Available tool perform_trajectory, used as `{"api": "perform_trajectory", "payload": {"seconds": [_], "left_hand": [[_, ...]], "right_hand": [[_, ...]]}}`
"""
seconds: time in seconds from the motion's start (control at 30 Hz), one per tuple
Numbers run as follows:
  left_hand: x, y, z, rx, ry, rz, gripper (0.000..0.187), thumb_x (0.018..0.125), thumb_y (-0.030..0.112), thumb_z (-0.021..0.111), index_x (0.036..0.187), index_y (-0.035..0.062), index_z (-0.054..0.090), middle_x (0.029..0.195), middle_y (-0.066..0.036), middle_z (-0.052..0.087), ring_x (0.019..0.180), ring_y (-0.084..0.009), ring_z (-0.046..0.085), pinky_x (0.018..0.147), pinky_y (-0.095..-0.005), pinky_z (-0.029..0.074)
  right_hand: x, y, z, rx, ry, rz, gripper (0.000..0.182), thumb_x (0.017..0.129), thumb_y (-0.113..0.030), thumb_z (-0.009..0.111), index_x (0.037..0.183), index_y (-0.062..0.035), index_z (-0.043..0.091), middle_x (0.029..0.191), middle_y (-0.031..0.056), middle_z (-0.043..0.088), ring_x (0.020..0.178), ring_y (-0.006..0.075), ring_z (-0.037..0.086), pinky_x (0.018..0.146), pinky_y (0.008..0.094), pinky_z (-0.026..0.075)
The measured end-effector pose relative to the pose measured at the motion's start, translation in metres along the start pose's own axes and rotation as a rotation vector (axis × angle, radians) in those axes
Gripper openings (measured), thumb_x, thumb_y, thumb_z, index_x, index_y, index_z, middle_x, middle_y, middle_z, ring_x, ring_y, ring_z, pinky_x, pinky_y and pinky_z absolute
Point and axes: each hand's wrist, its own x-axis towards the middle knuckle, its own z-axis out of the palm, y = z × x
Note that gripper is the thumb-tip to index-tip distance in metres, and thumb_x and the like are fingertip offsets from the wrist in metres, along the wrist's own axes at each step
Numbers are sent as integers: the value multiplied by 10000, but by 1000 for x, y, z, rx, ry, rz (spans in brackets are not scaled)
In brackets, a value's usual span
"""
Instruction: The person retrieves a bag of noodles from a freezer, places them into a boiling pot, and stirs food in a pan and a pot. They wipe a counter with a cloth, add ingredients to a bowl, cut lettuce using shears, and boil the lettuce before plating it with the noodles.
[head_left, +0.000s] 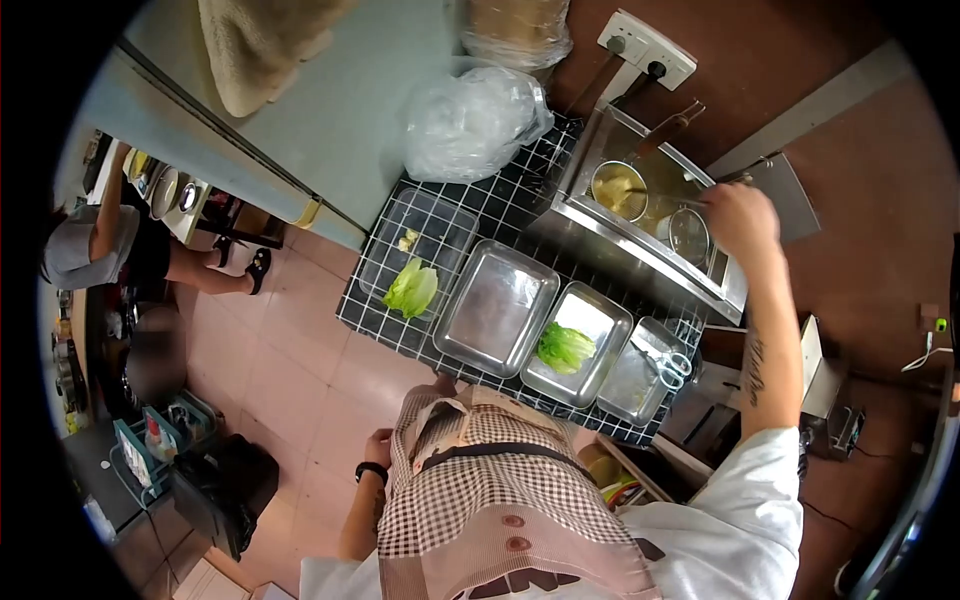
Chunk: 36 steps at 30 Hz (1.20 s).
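My right hand (742, 222) is closed on a thin utensil (672, 198), its kind blurred, over a steel countertop cooker (640, 245). The utensil reaches toward a round mesh strainer (594, 187) holding pale yellow food (622, 192). A second round strainer (688, 236) hangs in the cooker just below my hand. Low beside my apron is my left hand (377, 447), away from the table, with a black band at the wrist; its fingers are too small and foreshortened to read. Metal trays stand before me: one bare tray (497, 308), one with lettuce (566, 347), one with scissors (668, 368).
A clear plastic tray (440, 215) holds a lettuce leaf (411, 289) and small pale pieces (408, 240). Behind it sits a plastic bag (475, 125). A wall socket (648, 50) with plugs is above the cooker. Another person (100, 235) stands far left; a black bag (225, 490) is below.
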Motion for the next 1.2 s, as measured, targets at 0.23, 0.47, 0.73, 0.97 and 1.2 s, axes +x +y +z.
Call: {"api": "perform_trajectory", "payload": {"seconds": [0.23,0.47,0.73,0.97,1.2], "left_hand": [[44,60,-18,-36,15,192,352,886,267,684,1120,4,681,1079,-180,705,989,-299,677,869,-374,530],[35,67,-23,-73,33,160,340,889,258,687,1113,2,683,1072,-172,709,984,-279,676,864,-372,530],[-5,-15,-3,-109,21,-75,339,898,261,677,1101,-10,692,1036,-181,722,954,-289,695,850,-370,534],[-15,-22,1,-21,14,-48,363,877,297,683,1090,3,707,1036,-194,723,978,-312,692,860,-384,528],[48,1,-1,-33,-11,92,375,894,298,653,1112,-5,693,1079,-203,709,1016,-331,681,885,-395,530]], "right_hand": [[-105,31,-125,150,453,164,152,876,-99,589,966,-51,701,956,131,689,858,345,659,750,406,517],[-56,36,-39,110,311,127,150,854,-155,623,958,-92,711,948,132,696,878,361,662,765,441,532],[27,-36,41,-175,-104,-130,195,844,-120,556,843,-97,749,909,130,729,874,294,716,727,402,574],[37,-26,44,-148,-47,-172,147,794,-99,605,822,-94,749,871,118,735,863,322,715,737,400,576],[-88,31,-132,3,345,71,191,882,-114,566,990,-55,711,987,138,693,878,371,651,758,440,514]]}}
